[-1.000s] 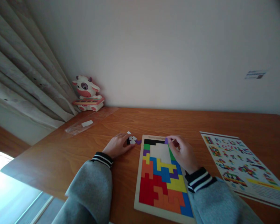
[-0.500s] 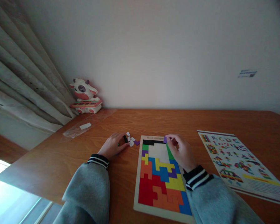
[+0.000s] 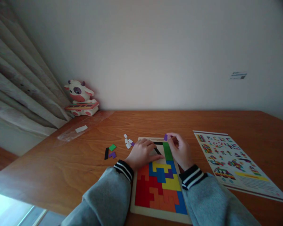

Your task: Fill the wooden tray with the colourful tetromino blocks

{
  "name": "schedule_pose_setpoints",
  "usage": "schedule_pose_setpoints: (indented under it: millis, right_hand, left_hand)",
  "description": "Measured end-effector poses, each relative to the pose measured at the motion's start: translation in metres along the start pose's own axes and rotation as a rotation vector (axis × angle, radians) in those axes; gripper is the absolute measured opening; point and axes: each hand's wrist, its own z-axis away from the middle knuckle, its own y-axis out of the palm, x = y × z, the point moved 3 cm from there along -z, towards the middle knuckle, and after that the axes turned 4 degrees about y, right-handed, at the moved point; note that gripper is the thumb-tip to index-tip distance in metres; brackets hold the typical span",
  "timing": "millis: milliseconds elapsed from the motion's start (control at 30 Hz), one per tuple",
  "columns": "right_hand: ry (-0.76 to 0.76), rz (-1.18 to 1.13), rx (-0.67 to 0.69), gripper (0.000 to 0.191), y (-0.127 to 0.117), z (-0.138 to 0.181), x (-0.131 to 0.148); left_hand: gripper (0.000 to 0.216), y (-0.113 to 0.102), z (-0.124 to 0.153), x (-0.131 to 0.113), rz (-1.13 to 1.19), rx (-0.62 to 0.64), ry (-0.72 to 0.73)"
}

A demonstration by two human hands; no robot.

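Right grip: thumb and forefinger pinched on a small purple piece, held at the far rim of the board, just above the green strip

Left grip: palm down on the board's far left part, fingers loosely spread, tips by a black piece; nothing seen held. The two grips are near each other, not touching

Board: lies under and nearer than both grips; its near part is filled with red, orange, yellow and blue pieces. The print on its far rim is hidden by the hands

Left of the left grip: white bits just beside it, then a green piece, a purple one and a black bar, loose on the worktop

Open room: bare wood runs from these pieces out to the worktop's slanting left edge, and from both grips to the wall. A narrow bare strip separates the right grip from the sheet

Far left, well apart: a clear bag, a cow toy in the corner, a curtain

Writing: the sheet's pattern rows and captions are too small to read; the wall label is blurred
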Motion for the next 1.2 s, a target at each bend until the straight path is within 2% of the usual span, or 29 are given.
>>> schedule_pose_setpoints:
  millis: [100, 233, 333, 533, 700, 833, 1200]
  right_hand:
    - [0.001, 0.013, -0.004, 0.027, 0.0, 0.0, -0.001]
    - [-0.005, 0.016, -0.007, 0.028, 0.0, 0.0, -0.001]
    - [-0.005, 0.016, -0.002, 0.026, 0.0, 0.0, 0.0]
    - [-0.008, 0.033, 0.026, 0.026, 0.001, 0.0, 0.002]
    - [-0.023, 0.03, 0.035, 0.028, 0.002, 0.001, 0.001]
    - [-0.018, 0.033, 0.033, 0.028, 0.001, 0.001, 0.001]
    - [-0.015, 0.036, 0.047, 0.026, 0.002, 0.001, 0.003]
  left_hand:
    - [0.043, 0.002, 0.003, -0.005, -0.014, 0.081, 0.102]
    - [0.037, -0.012, 0.01, -0.006, 0.056, 0.101, 0.137]
    - [0.036, -0.017, 0.014, -0.007, 0.085, 0.167, 0.203]
    - [0.042, -0.015, 0.015, -0.008, -0.022, 0.206, 0.112]
    - [0.043, -0.016, 0.014, -0.01, 0.009, 0.195, 0.08]
    - [0.038, -0.015, 0.016, -0.01, 0.071, 0.186, 0.091]
    - [0.042, -0.011, 0.018, -0.01, 0.109, 0.243, 0.102]
